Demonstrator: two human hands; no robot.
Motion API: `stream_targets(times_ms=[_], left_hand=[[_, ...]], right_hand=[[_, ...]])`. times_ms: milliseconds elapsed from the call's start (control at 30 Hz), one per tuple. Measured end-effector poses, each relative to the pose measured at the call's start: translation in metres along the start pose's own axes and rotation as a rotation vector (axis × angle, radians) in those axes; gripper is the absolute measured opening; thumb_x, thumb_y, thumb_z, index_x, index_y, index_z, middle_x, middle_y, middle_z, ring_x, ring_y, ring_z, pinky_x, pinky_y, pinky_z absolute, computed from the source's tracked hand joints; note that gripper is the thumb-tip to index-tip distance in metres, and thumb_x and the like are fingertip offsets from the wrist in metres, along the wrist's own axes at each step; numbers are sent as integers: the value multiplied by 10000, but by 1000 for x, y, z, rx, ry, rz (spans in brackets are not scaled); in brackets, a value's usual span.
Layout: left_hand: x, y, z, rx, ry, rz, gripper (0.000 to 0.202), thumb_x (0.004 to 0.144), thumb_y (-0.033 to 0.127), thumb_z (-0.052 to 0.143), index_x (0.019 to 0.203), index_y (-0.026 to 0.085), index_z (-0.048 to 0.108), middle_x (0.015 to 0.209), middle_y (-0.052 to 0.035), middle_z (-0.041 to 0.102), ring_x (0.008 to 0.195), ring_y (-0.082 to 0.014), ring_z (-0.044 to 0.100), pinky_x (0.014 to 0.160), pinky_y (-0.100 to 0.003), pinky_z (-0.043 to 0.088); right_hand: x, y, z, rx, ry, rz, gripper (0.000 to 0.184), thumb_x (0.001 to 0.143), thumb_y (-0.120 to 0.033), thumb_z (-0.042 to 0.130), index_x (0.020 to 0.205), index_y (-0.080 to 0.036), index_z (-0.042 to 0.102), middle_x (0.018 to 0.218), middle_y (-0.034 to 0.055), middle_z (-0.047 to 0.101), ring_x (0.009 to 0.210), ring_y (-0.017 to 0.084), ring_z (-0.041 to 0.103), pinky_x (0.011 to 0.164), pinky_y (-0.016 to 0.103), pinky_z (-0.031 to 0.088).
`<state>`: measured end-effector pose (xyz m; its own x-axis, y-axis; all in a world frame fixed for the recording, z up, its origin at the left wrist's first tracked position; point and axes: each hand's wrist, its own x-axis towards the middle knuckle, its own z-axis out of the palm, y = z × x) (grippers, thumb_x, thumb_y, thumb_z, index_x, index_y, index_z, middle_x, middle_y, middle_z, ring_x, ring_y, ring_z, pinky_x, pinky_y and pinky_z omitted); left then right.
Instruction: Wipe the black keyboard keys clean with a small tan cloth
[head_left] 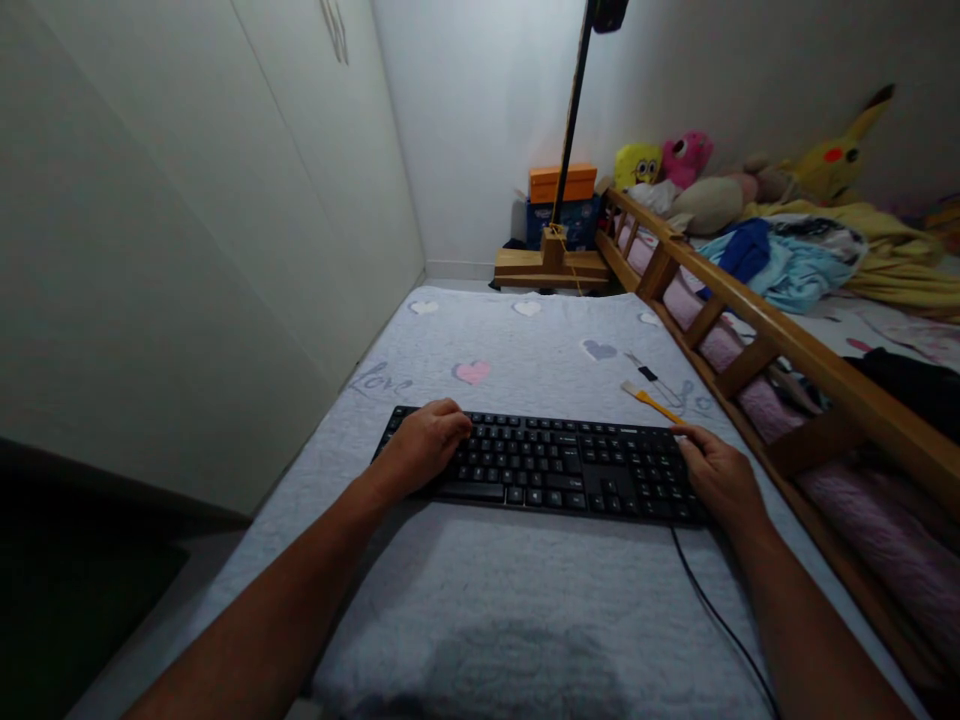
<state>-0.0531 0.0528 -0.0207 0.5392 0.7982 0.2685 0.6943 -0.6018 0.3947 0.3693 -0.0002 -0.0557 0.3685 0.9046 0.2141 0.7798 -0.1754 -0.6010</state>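
A black full-size keyboard [517, 465] lies flat on the cloth-covered surface. My left hand [427, 440] rests over its left part. The fingers are curled and pressed together above the keys, and whatever may be between them is hidden. With the thumb on top, my right hand [716, 475] grips the keyboard's right end. Just beyond that hand lies a small brush [652, 402] with a yellow handle and pale bristles. Beside the brush is a thin metal tool [649, 374] with a black middle and two wire-like prongs; its exact kind is unclear.
The keyboard's cable [716, 610] runs toward me across the pale cloth [480, 570] with heart prints. A wooden bed rail [780, 325] borders the right side, and a white cabinet [225, 200] the left. A wooden stand [551, 262] with a black pole is at the far end.
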Motion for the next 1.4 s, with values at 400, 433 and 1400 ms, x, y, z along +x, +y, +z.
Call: stream_targets(times_ms=[400,433,1400], left_hand=[[-17,-21,-14,17,14,-68,194,888,172,486,871,201,677,907,-46,654,835,-177,633,758,-294,506],[-18,-23,-15,15,14,-74,194,885,176,485,867,198,677,904,-47,655,835,-178,634,757,-293,506],[-27,-46,-38,57,-15,-225,185,781,241,526,780,202,706,833,-39,665,761,-172,621,694,-270,481]], right_hand=[[-1,-5,-1,-9,-15,34,462,791,-446,462,1001,-181,776,701,54,718,680,241,643,612,312,443],[-1,-4,-1,-11,-15,32,460,791,-445,463,1001,-182,777,694,52,717,671,239,641,608,311,441],[0,2,1,-10,3,6,422,798,-435,485,987,-202,781,678,37,725,639,233,654,580,308,448]])
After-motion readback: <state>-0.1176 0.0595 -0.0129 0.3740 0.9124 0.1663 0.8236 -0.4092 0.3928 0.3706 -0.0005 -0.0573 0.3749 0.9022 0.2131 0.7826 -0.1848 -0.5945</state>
